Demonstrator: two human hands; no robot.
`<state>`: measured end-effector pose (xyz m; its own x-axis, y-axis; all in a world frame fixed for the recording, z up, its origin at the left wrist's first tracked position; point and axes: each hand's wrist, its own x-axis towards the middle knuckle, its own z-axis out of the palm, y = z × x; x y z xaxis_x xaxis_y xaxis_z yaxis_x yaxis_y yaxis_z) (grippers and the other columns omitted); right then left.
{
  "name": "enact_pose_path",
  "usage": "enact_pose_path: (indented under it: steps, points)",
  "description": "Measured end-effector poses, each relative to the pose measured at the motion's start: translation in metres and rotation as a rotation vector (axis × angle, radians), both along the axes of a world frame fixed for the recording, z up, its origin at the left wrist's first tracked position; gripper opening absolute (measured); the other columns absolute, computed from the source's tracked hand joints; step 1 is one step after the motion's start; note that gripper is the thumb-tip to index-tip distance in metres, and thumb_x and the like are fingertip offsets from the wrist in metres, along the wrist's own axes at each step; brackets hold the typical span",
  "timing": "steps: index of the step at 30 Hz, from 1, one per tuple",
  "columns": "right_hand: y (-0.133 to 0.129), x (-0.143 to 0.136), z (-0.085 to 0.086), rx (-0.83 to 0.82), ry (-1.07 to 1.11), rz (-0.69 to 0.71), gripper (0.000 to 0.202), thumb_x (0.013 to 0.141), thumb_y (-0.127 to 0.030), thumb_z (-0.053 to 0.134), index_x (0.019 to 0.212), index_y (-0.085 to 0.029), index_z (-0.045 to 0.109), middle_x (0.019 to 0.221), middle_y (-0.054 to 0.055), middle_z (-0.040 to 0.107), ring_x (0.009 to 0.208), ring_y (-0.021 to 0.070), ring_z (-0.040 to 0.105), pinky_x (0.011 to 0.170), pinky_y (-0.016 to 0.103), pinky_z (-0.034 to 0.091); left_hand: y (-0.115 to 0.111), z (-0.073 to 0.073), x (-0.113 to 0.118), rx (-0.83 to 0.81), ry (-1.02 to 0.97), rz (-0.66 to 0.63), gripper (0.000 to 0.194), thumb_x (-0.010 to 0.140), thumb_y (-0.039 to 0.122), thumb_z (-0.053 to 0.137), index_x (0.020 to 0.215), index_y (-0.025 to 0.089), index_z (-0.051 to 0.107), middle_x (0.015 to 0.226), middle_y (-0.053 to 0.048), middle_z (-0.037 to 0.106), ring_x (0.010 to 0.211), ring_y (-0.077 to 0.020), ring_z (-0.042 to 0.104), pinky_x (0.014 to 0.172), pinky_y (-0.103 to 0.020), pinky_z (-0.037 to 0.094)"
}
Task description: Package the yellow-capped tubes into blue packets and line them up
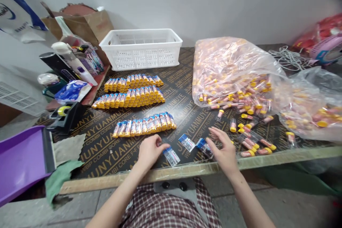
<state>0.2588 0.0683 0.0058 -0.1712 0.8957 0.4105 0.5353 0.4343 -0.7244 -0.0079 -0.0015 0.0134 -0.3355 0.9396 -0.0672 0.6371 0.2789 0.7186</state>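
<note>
My left hand (pixel 150 150) is closed near the front of the table, its thumb and fingers at the corner of a small blue and white label (pixel 171 156). My right hand (pixel 224 149) has its fingers apart, with the thumb at a small stack of dark blue labels (pixel 204 147). Another blue and white label (pixel 187 143) lies flat between the hands. Behind my left hand lies a row of blue-labelled tubes with yellow caps (pixel 144 124). Loose clear tubes with yellow caps and pink contents (pixel 249 142) lie to the right of my right hand.
Stacked rows of labelled tubes (pixel 130 98) lie farther back, before a white plastic basket (pixel 144 55). A large clear bag of tubes (pixel 227 67) spills open at right. At left are a tape dispenser (pixel 64 115), bottles and a purple dustpan (pixel 22 162). The table edge (pixel 112 180) runs in front.
</note>
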Motion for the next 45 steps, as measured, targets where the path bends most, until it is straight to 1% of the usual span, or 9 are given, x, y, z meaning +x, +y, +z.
enact_pose_path:
  steps: [5, 9, 13, 15, 18, 24, 29, 35, 45]
  points:
    - [0.034, 0.045, -0.017, 0.104, -0.370, -0.176, 0.032, 0.083, -0.038, 0.051, 0.103, -0.018, 0.065, 0.100, 0.012, 0.064, 0.095, 0.0278, 0.055, 0.084, 0.046, 0.046, -0.011, -0.024, 0.014, -0.060, 0.084, -0.017, 0.010, 0.067, 0.027, 0.071, 0.065, 0.023, 0.063, 0.065, 0.001, 0.060, 0.061, -0.0155, 0.052, 0.057, -0.024, 0.027]
    - [0.042, 0.072, -0.031, 0.037, -0.705, -0.227, 0.034, 0.078, -0.040, 0.055, 0.097, -0.015, 0.068, 0.088, 0.014, 0.065, 0.082, 0.0293, 0.055, 0.073, 0.043, 0.044, -0.009, -0.025, 0.010, -0.054, 0.043, 0.005, 0.010, 0.067, 0.023, 0.070, 0.062, 0.022, 0.062, 0.063, 0.001, 0.060, 0.060, -0.0148, 0.051, 0.057, -0.024, 0.027]
    - [0.038, 0.078, -0.036, -0.025, -0.823, -0.239, 0.024, 0.079, -0.034, 0.054, 0.092, -0.018, 0.067, 0.084, 0.012, 0.065, 0.078, 0.0291, 0.055, 0.068, 0.039, 0.042, -0.009, -0.025, 0.007, -0.003, 0.002, -0.002, 0.013, 0.063, 0.018, 0.071, 0.060, 0.020, 0.059, 0.063, 0.002, 0.058, 0.060, -0.0133, 0.050, 0.058, -0.023, 0.029]
    - [0.036, 0.074, -0.033, -0.032, -0.793, -0.250, 0.022, 0.083, -0.033, 0.049, 0.090, -0.018, 0.064, 0.083, 0.012, 0.065, 0.079, 0.0292, 0.055, 0.068, 0.040, 0.041, -0.010, -0.024, 0.007, 0.030, -0.017, -0.007, 0.013, 0.062, 0.016, 0.070, 0.058, 0.019, 0.058, 0.062, 0.002, 0.057, 0.060, -0.0130, 0.050, 0.059, -0.023, 0.031]
    - [0.033, 0.065, -0.022, -0.022, -0.556, -0.238, 0.028, 0.088, -0.036, 0.043, 0.096, -0.017, 0.061, 0.086, 0.012, 0.064, 0.082, 0.0276, 0.057, 0.073, 0.041, 0.043, -0.010, -0.020, 0.009, 0.064, -0.166, -0.002, 0.012, 0.064, 0.017, 0.067, 0.059, 0.018, 0.057, 0.060, 0.002, 0.057, 0.058, -0.0125, 0.050, 0.058, -0.023, 0.034]
    - [0.005, 0.018, 0.016, -0.181, 0.010, -0.122, 0.033, 0.087, -0.045, 0.050, 0.107, -0.020, 0.061, 0.099, 0.009, 0.061, 0.076, 0.0195, 0.059, 0.067, 0.033, 0.049, -0.005, -0.008, 0.022, 0.069, -0.814, 0.132, 0.023, 0.061, 0.023, 0.071, 0.065, 0.019, 0.049, 0.049, 0.006, 0.053, 0.047, -0.0098, 0.051, 0.052, -0.021, 0.039]
    - [-0.031, -0.027, 0.029, -0.208, 0.278, 0.062, 0.018, 0.083, -0.032, 0.060, 0.098, -0.022, 0.062, 0.099, 0.006, 0.060, 0.092, 0.0195, 0.060, 0.080, 0.033, 0.051, -0.001, 0.001, 0.032, 0.027, -1.173, 0.246, 0.036, 0.047, 0.017, 0.081, 0.077, 0.013, 0.061, 0.065, -0.001, 0.067, 0.056, -0.0099, 0.058, 0.058, -0.021, 0.046]
    - [-0.053, -0.044, 0.024, -0.115, 0.262, 0.162, 0.022, 0.085, -0.019, 0.056, 0.105, -0.026, 0.064, 0.106, 0.006, 0.057, 0.098, 0.0187, 0.058, 0.078, 0.030, 0.053, 0.000, 0.006, 0.033, 0.062, -1.319, 0.376, 0.030, 0.049, 0.029, 0.084, 0.066, 0.011, 0.069, 0.064, -0.002, 0.067, 0.056, -0.0077, 0.057, 0.058, -0.019, 0.048]
    - [-0.061, -0.048, 0.022, 0.117, 0.121, 0.199, 0.037, 0.084, -0.007, 0.055, 0.114, -0.026, 0.062, 0.105, 0.007, 0.060, 0.098, 0.0193, 0.058, 0.087, 0.034, 0.049, -0.002, 0.001, 0.031, 0.093, -1.267, 0.472, 0.035, 0.051, 0.040, 0.083, 0.062, 0.010, 0.068, 0.054, -0.003, 0.065, 0.051, -0.0104, 0.059, 0.053, -0.019, 0.046]
